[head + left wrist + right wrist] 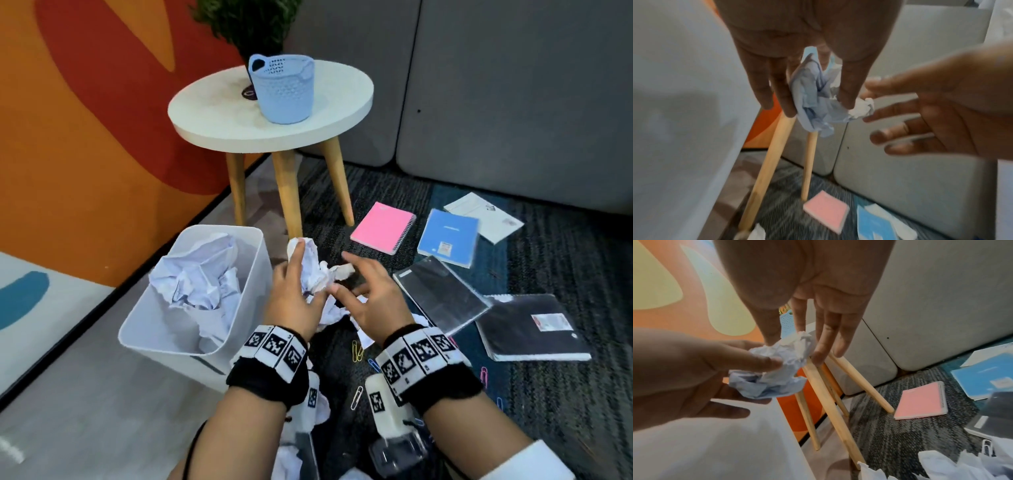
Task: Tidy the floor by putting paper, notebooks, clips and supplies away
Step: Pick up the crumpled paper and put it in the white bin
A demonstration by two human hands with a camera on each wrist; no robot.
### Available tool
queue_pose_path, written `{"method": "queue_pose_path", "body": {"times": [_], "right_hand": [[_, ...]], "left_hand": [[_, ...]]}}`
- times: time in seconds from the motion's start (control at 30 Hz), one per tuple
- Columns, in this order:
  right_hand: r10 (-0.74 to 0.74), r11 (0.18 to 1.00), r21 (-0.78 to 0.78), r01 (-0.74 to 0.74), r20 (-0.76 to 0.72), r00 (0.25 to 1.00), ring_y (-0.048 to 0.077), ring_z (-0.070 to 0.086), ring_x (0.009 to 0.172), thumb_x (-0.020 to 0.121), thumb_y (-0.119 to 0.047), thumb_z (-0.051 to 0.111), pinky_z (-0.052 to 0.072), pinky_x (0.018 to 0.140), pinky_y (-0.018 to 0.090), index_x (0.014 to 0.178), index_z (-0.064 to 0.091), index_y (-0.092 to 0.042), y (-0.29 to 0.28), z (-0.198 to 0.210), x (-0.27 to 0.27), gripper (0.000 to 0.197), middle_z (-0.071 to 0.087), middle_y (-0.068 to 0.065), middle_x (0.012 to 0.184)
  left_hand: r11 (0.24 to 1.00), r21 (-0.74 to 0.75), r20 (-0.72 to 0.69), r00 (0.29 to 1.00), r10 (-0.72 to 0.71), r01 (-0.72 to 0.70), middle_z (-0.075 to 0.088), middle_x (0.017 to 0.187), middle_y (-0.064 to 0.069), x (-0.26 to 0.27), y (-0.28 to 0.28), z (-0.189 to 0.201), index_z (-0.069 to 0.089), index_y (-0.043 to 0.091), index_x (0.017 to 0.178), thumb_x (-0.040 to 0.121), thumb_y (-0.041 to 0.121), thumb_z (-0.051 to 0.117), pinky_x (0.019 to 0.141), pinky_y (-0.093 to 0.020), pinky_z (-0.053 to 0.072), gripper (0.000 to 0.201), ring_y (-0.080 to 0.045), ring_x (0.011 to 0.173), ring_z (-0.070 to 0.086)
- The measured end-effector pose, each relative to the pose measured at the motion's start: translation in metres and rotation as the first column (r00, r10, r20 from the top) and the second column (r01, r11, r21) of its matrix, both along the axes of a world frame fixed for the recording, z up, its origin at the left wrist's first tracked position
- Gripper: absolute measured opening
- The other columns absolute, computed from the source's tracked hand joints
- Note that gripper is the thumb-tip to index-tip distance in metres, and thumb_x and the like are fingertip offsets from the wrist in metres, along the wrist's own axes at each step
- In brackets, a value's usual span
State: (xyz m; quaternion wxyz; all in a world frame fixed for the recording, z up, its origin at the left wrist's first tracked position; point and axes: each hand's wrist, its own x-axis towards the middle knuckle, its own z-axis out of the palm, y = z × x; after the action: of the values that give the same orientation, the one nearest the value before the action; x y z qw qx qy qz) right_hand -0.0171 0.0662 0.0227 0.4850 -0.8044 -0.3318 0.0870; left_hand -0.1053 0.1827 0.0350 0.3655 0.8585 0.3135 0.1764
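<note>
The left hand (pixel 294 291) pinches crumpled paper (pixel 313 270) (right hand (pixel 366 294) touching) beside the bin (pixel 154 342).

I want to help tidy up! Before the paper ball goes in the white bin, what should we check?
1. Grip on the paper ball: ok, the left hand pinches it between thumb and fingers.
2. Is the right hand off the ball: cannot tell, its fingers are straight but its thumb tip is at the paper.
3. Is the white bin open and near: ok, no lid, just left of the hands.
4. Room in the bin: ok, the crumpled paper inside leaves the near wall bare.
5. Ball over the bin: not ok, it is held right of the rim.
</note>
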Motion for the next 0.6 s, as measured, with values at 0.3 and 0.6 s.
{"method": "queue_pose_path", "body": {"times": [0.3, 0.6], "right_hand": [[0.055, 0.996, -0.065, -0.055, -0.003, 0.999, 0.016, 0.060, 0.073, 0.084, -0.022, 0.064, 0.046, 0.074, 0.020, 0.126, 0.053, -0.026, 0.016, 0.022, -0.003, 0.043, 0.045, -0.007, 0.130], [0.089, 0.980, -0.182, -0.086, 0.006, 0.996, 0.015, 0.061, 0.074, 0.085, -0.023, 0.062, 0.051, 0.081, 0.028, 0.116, 0.058, -0.027, 0.011, 0.038, -0.006, 0.031, 0.047, -0.010, 0.124]], "left_hand": [[0.950, 0.096, 0.124, 0.951, 0.284, -0.297, 0.028, 0.141, 0.003, -0.026, 0.040, 0.077, 0.035, 0.037, 0.141, 0.085, 0.027, 0.064, 0.076, -0.025, 0.042, 0.064, -0.016, 0.091, 0.056], [0.883, 0.200, -0.201, 0.864, 0.461, -0.425, 0.002, 0.160, -0.002, -0.053, 0.054, 0.077, 0.024, 0.041, 0.145, 0.083, 0.035, 0.062, 0.110, -0.044, 0.031, 0.073, -0.030, 0.145, 0.016]]}}
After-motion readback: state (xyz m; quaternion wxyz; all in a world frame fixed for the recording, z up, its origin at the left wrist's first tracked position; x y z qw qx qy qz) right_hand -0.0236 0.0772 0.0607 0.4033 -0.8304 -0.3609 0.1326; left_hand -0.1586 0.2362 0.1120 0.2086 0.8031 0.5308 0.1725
